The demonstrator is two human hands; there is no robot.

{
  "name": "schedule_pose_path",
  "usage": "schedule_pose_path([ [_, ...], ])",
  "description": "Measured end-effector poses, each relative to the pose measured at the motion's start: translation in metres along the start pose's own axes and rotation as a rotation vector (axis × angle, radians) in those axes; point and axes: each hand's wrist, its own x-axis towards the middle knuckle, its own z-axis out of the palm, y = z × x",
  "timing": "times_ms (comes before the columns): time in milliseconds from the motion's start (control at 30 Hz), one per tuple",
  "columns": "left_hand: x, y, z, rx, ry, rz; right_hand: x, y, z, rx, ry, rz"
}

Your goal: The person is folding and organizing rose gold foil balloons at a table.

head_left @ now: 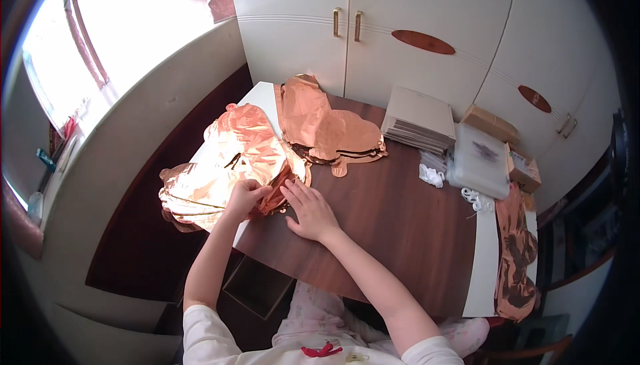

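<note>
A shiny rose-gold foil balloon (243, 135), flat and uninflated, lies crumpled at the left end of the table, bright with window light. My left hand (244, 200) is closed, pinching the balloon's near edge between thumb and fingers. Beside it, my right hand (311, 212) rests open with its fingers stretched out, their tips touching the folded, darker part of the same foil. Just beyond lies a stack of flat rose-gold foil balloons (340, 128), their layered edges facing me.
On the brown wooden table (400, 232), a pile of flat cardboard (420, 118), a translucent plastic box (477, 158), small cartons (523, 172) and white ribbon (477, 200) stand back right. A folded foil strip (515, 258) lies at the right edge. White cupboards (427, 5) rise behind.
</note>
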Motion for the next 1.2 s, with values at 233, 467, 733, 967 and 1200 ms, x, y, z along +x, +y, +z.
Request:
schedule_pose_path([
  [233,-0.005,0.007,0.002,-0.181,-0.014,-0.138,0.001,-0.002,0.0,-0.011,-0.054,0.026],
  [467,0.012,-0.017,-0.009,-0.124,-0.032,-0.122,0.006,-0.009,-0.002,-0.062,-0.112,-0.003],
  [733,0.021,0.009,-0.069,-0.264,0.202,0.135,0.008,0.0,-0.006,-0.062,-0.303,0.054],
  [967,0.0,0.086,-0.177,-0.731,0.3,0.508,0.008,-0.006,0.0,-0.059,-0.225,0.021],
  [1200,-0.058,0.176,-0.162,-0.519,0.123,0.941,0.006,-0.006,0.002,-0.051,-0.245,0.037],
])
